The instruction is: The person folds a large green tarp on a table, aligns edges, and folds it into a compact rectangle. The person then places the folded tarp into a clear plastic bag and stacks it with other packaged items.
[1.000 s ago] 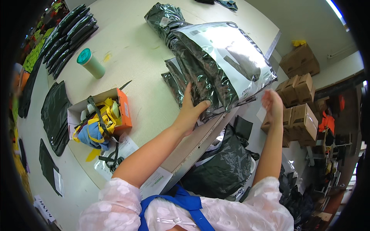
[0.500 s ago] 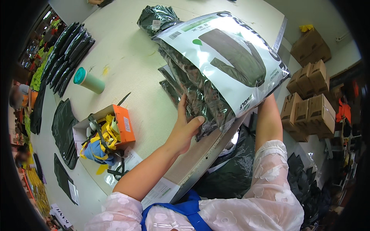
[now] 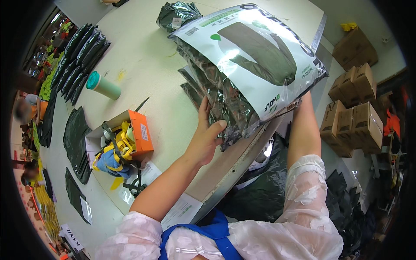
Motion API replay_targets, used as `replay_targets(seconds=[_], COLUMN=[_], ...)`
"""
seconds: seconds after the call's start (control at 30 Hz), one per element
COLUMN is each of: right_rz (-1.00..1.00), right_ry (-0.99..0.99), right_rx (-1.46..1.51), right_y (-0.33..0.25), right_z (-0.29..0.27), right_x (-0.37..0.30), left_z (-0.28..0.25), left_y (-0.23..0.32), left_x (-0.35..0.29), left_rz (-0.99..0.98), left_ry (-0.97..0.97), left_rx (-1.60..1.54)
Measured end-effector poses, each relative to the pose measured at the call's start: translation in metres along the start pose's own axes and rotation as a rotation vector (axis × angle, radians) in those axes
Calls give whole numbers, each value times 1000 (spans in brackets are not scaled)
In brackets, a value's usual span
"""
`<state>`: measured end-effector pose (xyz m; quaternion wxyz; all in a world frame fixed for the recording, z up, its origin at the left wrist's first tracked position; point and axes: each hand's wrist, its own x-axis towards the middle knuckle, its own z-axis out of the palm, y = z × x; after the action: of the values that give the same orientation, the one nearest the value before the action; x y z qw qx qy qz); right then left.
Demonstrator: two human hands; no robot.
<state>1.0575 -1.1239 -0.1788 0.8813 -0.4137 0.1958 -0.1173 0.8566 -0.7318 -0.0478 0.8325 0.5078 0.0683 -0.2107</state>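
Observation:
A stack of clear plastic-wrapped raincoat packages [image 3: 260, 56] leans over the near right edge of the table. The top one has a white printed insert picturing a dark green coat; brown-green folded plastic shows along the stack's side. My left hand [image 3: 206, 134] grips its lower left edge, thumb on the near side and fingers reaching behind. My right forearm [image 3: 308, 125] runs up to the stack's right side, where the hand itself is hidden beneath the packages. Just behind the stack lies a dark green wrapped bundle [image 3: 177, 17] with a small white label.
On the table [image 3: 143, 56] are a green-lidded cup [image 3: 104, 86], an orange box [image 3: 141, 134] of yellow and blue straps, dark wrapped packages [image 3: 84, 60] and flat dark pouches [image 3: 77, 145]. Cartons [image 3: 353, 123] are stacked at right. Dark plastic bags [image 3: 260, 182] sit below the table edge.
The packages have shifted slightly up in the view, with both arms still at them. Their printed top has tilted a little. My left hand keeps its grip.

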Motion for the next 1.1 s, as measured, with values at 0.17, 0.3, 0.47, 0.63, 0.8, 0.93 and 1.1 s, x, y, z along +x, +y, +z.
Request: replay_targets(seconds=[0.17, 0.3, 0.47, 0.63, 0.8, 0.93, 1.1], right_rz=[102, 69, -103, -490, -625, -553, -314], right_ry=[102, 45, 28, 201, 45, -413, -2], right_rx=[17, 82, 124, -4, 300, 291, 158], right_y=[-26, -11, -20, -146, -265, -261, -121], right_z=[-17, -9, 22, 39, 94, 152, 245], right_x=[-38, -28, -22, -60, -146, -202, -298], left_z=[-5, -4, -4, -4, 0, 5, -2], left_y=[-1, -2, 0, -4, -2, 3, 5], left_x=[-1, 3, -2, -2, -2, -2, -8], left_rz=[-1, 0, 13, 1, -1, -25, -22], left_ry=[1, -18, -2, 12, 2, -6, 19], left_rx=[12, 19, -21, -6, 5, 31, -14])
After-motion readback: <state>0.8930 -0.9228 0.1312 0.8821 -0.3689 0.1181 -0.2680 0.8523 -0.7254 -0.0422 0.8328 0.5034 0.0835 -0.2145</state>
